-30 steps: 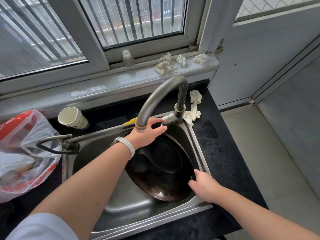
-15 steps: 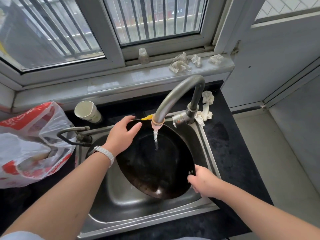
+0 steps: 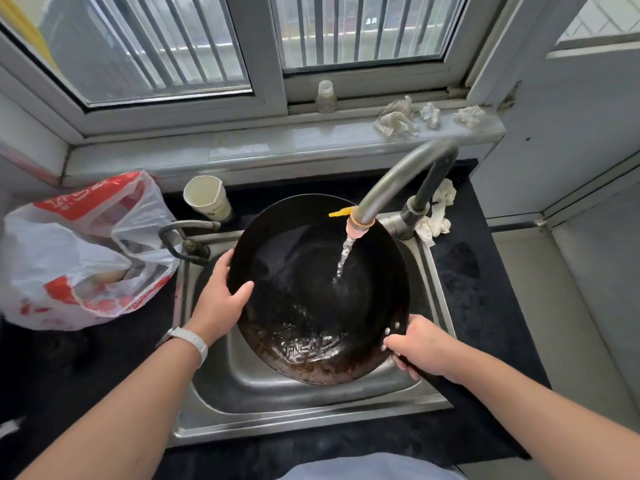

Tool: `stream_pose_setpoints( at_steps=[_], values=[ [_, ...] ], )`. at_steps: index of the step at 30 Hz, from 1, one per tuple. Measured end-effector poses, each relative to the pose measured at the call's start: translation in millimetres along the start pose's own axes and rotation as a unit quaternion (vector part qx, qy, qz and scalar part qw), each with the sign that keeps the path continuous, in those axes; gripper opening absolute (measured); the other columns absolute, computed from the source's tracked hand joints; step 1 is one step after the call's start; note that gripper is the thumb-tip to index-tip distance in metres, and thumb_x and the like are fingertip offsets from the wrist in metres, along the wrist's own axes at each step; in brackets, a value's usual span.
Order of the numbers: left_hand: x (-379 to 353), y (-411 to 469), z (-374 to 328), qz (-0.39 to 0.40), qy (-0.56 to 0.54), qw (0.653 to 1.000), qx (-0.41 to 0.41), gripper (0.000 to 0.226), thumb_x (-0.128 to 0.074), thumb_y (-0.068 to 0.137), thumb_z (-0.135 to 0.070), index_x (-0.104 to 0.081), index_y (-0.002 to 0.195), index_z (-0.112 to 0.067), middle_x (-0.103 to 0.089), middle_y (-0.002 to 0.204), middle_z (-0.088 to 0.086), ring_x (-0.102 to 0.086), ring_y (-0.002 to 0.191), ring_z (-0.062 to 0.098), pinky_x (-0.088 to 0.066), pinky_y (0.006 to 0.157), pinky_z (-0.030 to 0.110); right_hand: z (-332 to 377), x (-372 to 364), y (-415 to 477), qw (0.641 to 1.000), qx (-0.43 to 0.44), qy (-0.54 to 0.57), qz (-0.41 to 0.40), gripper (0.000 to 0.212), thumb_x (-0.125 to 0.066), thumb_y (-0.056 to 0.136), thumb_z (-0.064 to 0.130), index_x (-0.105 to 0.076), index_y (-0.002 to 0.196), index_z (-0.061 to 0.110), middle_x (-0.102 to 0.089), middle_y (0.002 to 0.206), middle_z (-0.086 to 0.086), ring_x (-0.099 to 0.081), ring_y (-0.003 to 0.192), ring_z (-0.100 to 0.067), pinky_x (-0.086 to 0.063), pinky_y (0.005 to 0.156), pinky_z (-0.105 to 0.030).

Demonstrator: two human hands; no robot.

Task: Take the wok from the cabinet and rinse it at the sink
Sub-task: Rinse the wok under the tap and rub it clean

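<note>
The black wok (image 3: 298, 271) is tilted toward me over the steel sink (image 3: 249, 386), filling most of the basin. Water runs from the curved grey faucet (image 3: 391, 183) into the wok and pools at its lower, rusty-looking edge. My left hand (image 3: 221, 296) grips the wok's left rim, thumb inside the bowl. My right hand (image 3: 415, 344) is closed around the wok's handle at the lower right, beside two rivets. The handle itself is mostly hidden under that hand.
A red and white plastic bag (image 3: 79, 251) lies on the dark counter at the left. A paper cup (image 3: 207, 199) lies tipped behind the sink beside a second small tap (image 3: 183, 237). Crumpled tissues (image 3: 398, 116) and a small bottle (image 3: 325, 97) sit on the window sill.
My left hand left the faucet and took the wok's left rim. Water started running. The wok has been lifted and tilted under the stream, and water now pools in its lower part.
</note>
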State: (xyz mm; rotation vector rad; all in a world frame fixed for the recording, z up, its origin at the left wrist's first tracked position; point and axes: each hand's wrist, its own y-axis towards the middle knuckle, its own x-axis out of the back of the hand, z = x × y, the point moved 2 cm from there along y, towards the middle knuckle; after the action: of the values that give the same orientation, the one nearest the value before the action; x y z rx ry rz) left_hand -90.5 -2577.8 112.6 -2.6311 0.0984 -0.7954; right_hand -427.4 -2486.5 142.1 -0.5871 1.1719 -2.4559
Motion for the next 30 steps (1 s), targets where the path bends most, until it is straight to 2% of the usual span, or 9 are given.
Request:
stream_pose_setpoints(
  at_steps=[4,8,10,12,13,16,21,26,30],
  values=[
    [2.7,-12.0,9.7,-0.016,-0.062,0.998,0.016,0.070,-0.066,0.096,-0.020,-0.033,0.154,-0.042,-0.063,0.136,-0.001,-0.062,0.125,0.017,-0.049,0.109,0.050,9.5,-2.2,-7.4,1.000,0.010,-0.006,0.000,0.037,-0.052,0.091,0.010,-0.052,0.054,0.008,-0.057,0.050,-0.008,-0.047,0.037,-0.018,-0.048,0.062,-0.038],
    [6.3,-20.3,4.6,-0.043,-0.109,0.993,-0.001,0.072,-0.067,0.094,-0.015,-0.034,0.156,-0.034,-0.061,0.141,-0.001,-0.060,0.129,0.014,-0.047,0.112,0.046,19.9,-6.1,-17.3,0.999,0.013,-0.032,0.004,0.048,-0.054,0.095,0.013,-0.050,0.047,0.007,-0.050,0.036,0.002,-0.044,0.033,-0.012,-0.047,0.066,-0.032],
    [9.1,-24.7,-3.3,-0.062,-0.117,0.991,-0.007,0.070,-0.065,0.097,-0.008,-0.035,0.156,-0.030,-0.060,0.143,-0.002,-0.058,0.130,0.011,-0.046,0.113,0.035,23.3,-7.5,-21.6,0.999,0.015,-0.034,0.002,0.048,-0.054,0.096,0.013,-0.050,0.048,0.006,-0.049,0.035,0.003,-0.043,0.033,-0.011,-0.047,0.064,-0.030],
    [11.5,-29.3,-9.5,-0.080,-0.107,0.991,-0.015,0.068,-0.064,0.097,-0.006,-0.038,0.156,-0.029,-0.059,0.143,-0.003,-0.056,0.130,0.010,-0.045,0.104,0.013,24.8,-8.1,-24.9,1.000,0.014,-0.027,-0.002,0.047,-0.054,0.096,0.013,-0.050,0.050,0.006,-0.049,0.035,0.003,-0.043,0.033,-0.013,-0.045,0.059,-0.030],
    [12.5,-31.4,-12.0,-0.088,-0.098,0.991,-0.023,0.068,-0.064,0.097,-0.007,-0.038,0.156,-0.030,-0.058,0.144,-0.004,-0.055,0.131,0.010,-0.043,0.102,0.009,26.0,-8.4,-26.9,1.000,0.013,-0.025,-0.003,0.047,-0.054,0.096,0.013,-0.050,0.050,0.005,-0.050,0.036,0.002,-0.043,0.033,-0.014,-0.045,0.058,-0.031],
    [14.5,-36.3,-15.0,-0.102,-0.098,0.989,-0.032,0.069,-0.064,0.097,-0.011,-0.035,0.157,-0.031,-0.052,0.151,-0.006,-0.049,0.138,0.012,-0.040,0.114,0.028,26.9,-9.6,-30.3,0.999,0.017,-0.030,-0.008,0.046,-0.055,0.096,0.014,-0.052,0.052,0.002,-0.050,0.037,-0.001,-0.043,0.034,-0.016,-0.044,0.054,-0.029],
    [11.9,-48.5,-21.3,-0.108,-0.115,0.987,-0.031,0.067,-0.062,0.099,-0.009,-0.035,0.156,-0.031,-0.050,0.146,-0.012,-0.047,0.131,0.006,-0.039,0.103,0.020,19.8,-14.6,-34.9,0.998,-0.001,-0.058,-0.014,0.045,-0.054,0.095,0.022,-0.060,0.054,0.003,-0.053,0.046,-0.013,-0.047,0.041,-0.021,-0.048,0.053,-0.030],
    [9.7,-53.9,-13.1,-0.111,-0.138,0.984,-0.017,0.068,-0.063,0.097,-0.008,-0.036,0.156,-0.030,-0.052,0.151,-0.007,-0.049,0.138,0.012,-0.041,0.114,0.033,16.2,-19.1,-37.7,0.999,-0.016,-0.028,-0.032,0.037,-0.052,0.097,0.011,-0.056,0.060,0.003,-0.058,0.046,-0.003,-0.048,0.039,-0.016,-0.045,0.048,-0.027],
    [11.5,-64.4,-11.4,-0.123,-0.152,0.980,-0.023,0.056,-0.062,0.096,-0.006,-0.050,0.144,-0.032,-0.063,0.134,-0.012,-0.059,0.125,0.007,-0.048,0.108,0.033,8.1,-20.8,-30.4,0.998,0.002,-0.006,-0.059,0.033,-0.055,0.094,0.007,-0.055,0.061,0.005,-0.059,0.050,-0.007,-0.046,0.043,-0.020,-0.041,0.048,-0.030]
  ],
)
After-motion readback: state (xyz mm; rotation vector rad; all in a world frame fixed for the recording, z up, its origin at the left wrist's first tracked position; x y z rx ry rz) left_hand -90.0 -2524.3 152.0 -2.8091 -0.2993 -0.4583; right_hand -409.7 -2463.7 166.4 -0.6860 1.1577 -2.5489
